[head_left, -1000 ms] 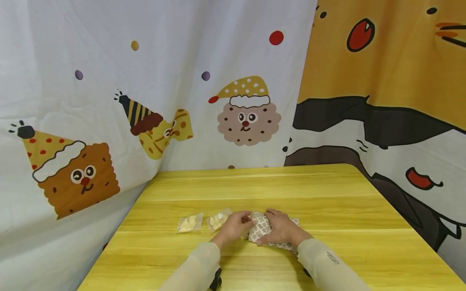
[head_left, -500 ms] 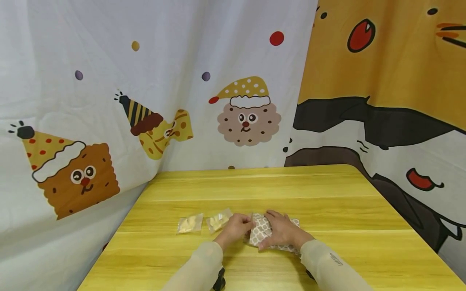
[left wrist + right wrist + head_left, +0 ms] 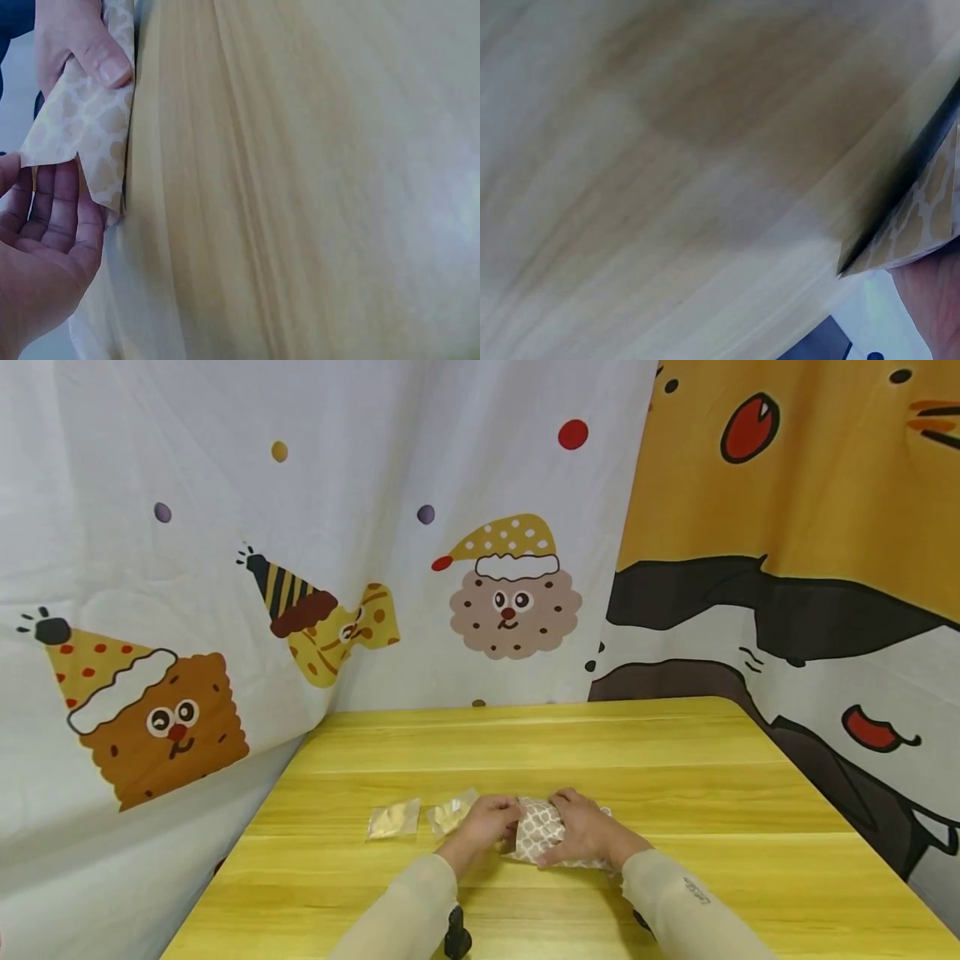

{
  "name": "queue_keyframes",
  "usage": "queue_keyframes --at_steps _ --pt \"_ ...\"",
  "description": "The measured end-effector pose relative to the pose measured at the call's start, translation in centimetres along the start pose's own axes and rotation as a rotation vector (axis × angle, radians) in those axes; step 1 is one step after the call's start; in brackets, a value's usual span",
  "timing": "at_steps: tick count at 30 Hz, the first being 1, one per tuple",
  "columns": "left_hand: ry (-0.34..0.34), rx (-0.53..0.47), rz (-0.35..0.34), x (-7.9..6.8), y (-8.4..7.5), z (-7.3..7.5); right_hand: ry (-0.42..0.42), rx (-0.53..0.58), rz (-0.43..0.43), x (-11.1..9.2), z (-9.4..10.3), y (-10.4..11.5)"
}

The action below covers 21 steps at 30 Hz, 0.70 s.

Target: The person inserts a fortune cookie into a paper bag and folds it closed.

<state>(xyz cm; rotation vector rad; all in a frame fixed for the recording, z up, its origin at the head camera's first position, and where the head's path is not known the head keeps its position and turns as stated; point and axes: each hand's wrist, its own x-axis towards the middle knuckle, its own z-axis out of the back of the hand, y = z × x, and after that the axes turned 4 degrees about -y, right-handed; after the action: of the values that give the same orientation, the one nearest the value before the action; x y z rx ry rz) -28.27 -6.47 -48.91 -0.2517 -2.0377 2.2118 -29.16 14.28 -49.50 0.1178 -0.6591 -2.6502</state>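
A paper bag (image 3: 537,829) with a beige and white lattice pattern lies on the wooden table, its mouth facing left. My right hand (image 3: 588,831) grips it across the middle, thumb on the near side and fingers over the far side. At the mouth, my left hand (image 3: 483,824) pinches the edge. The left wrist view has the left hand (image 3: 49,262) close up: its thumb meets a corner of the bag (image 3: 82,112), while the other fingertips go out of sight behind the notched edge. What the bag contains is hidden.
Left of the hands, two small clear packets with pale yellow contents, one outer (image 3: 393,819) and one inner (image 3: 450,815), lie side by side on the table (image 3: 600,752). A cartoon-printed curtain (image 3: 375,485) hangs behind the table and along its sides.
Both hands stay at the bag with only slight shifts. The left fingers have drawn together at the mouth, and the bag has turned slightly. The packets lie where they were.
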Motion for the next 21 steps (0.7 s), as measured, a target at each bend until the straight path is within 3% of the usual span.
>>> queue_keyframes --at_steps 6,14,21 --pt "0.021 0.037 0.001 -0.4 -1.3 1.3 0.000 0.000 -0.008 0.2 0.2 -0.1" --pt "0.009 0.128 -0.063 -0.5 -2.6 4.8 -0.018 0.008 -0.035 0.6 -0.2 -0.1" --pt "-0.017 0.216 -0.141 -0.7 -2.7 8.1 -0.020 0.006 -0.035 0.5 -0.3 0.2"
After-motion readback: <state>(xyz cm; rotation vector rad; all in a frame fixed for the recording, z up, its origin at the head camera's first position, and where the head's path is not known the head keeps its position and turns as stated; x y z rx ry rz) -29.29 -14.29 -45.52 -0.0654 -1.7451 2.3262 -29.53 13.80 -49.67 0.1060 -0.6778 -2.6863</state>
